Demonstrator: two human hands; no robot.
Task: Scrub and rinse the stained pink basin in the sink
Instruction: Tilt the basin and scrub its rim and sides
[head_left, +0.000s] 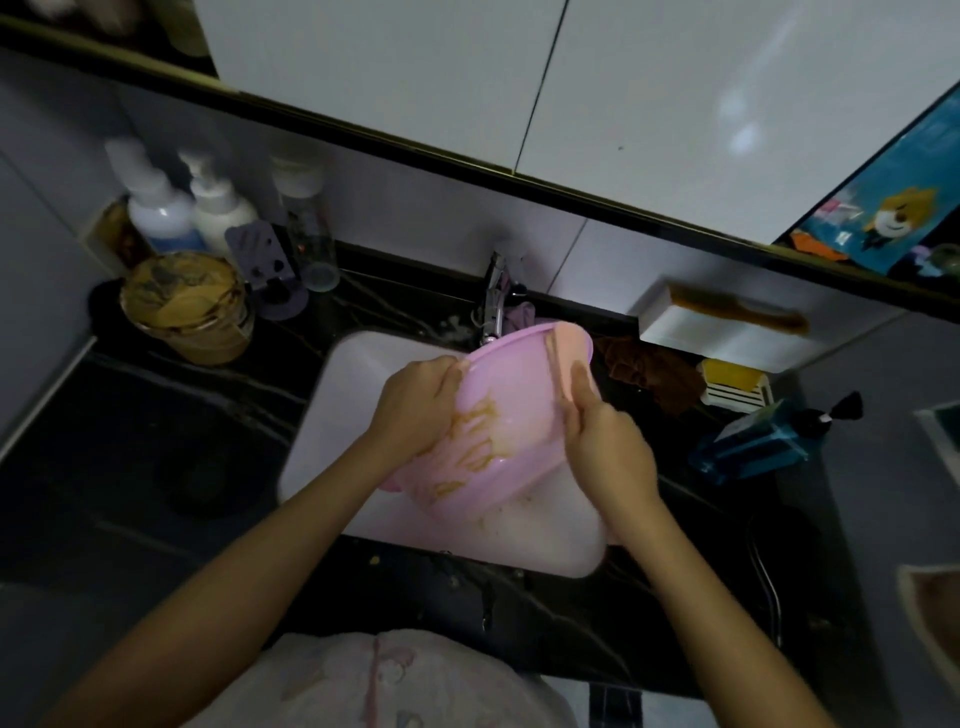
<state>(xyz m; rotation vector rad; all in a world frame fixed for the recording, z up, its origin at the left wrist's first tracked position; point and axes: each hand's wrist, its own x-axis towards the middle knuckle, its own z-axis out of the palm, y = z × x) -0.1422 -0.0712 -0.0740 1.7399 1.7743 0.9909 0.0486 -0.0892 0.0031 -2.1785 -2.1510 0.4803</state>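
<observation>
Pink basin (519, 395) held tilted over the sink (353, 374), staining not yet removed.
Yellow-brown stains (478, 431) streak the inner wall, and specks lie in the sink below. Judged status: scrubbing barely begun, rinsing not yet done. No water visible at the tap (493, 306). Left hand (421, 400): grip curled round the left rim. Right hand (608, 447): grip grasping the right rim, thumb raised along it.

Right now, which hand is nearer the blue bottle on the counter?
Right. The right hand grips the pink basin on the side facing the blue bottle; the left hand holds its opposite rim, farther away.
</observation>
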